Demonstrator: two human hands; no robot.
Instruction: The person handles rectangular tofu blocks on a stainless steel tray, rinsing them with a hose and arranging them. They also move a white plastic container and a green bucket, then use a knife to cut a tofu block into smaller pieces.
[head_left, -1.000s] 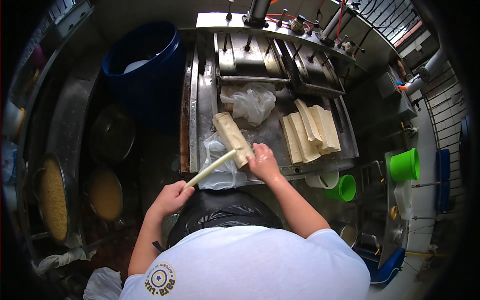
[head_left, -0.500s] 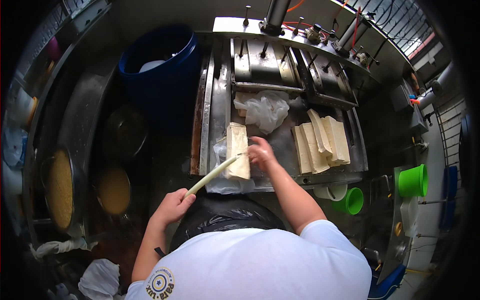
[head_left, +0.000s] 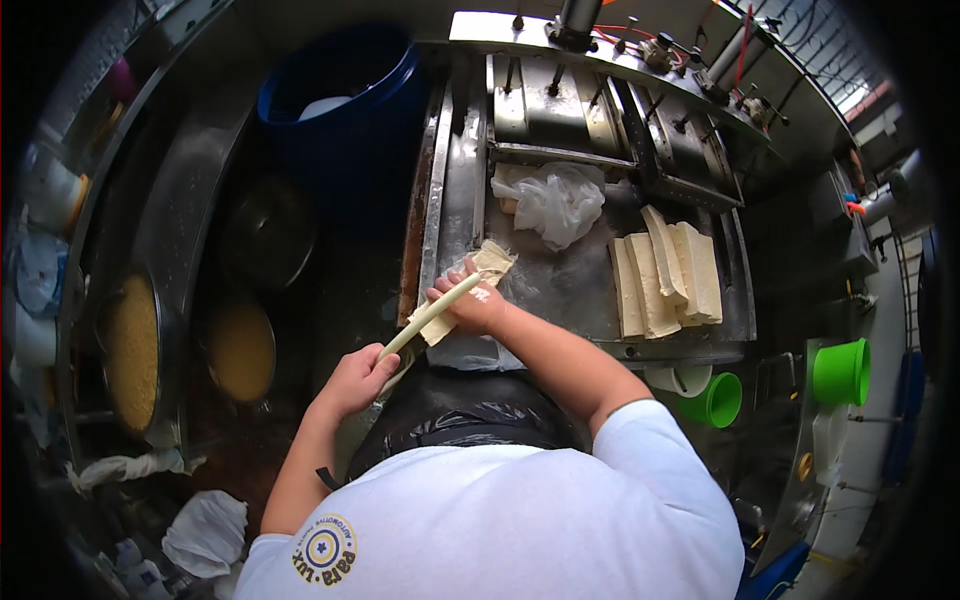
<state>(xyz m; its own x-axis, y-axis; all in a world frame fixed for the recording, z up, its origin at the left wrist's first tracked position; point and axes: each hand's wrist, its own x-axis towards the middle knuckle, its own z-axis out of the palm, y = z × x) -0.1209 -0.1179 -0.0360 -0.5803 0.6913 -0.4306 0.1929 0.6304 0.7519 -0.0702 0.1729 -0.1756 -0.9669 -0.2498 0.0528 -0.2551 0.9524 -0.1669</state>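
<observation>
My left hand (head_left: 360,380) is closed around a pale flexible hose (head_left: 430,315), which slants up and to the right. Under its far end lies a cream-coloured block of tofu (head_left: 496,261), tilted at the left edge of the metal table (head_left: 570,300). My right hand (head_left: 475,305) lies across the block with its fingers bent over the surface, partly behind the hose. White crumbs stick to the back of that hand. The block's underside is hidden, and any water at the hose's mouth is too unclear to make out.
Several tofu slabs (head_left: 648,285) stand together on the table's right. Behind the block is a crumpled plastic bag (head_left: 562,208). A metal press (head_left: 565,110) spans the back. To the left are a blue barrel (head_left: 340,170) and two round vessels, one holding tan contents (head_left: 135,350). Green buckets (head_left: 842,372) hang right.
The tofu block has turned from upright to slanting and tipped. My right hand has moved left from beside it onto it. The hose now crosses in front of that hand.
</observation>
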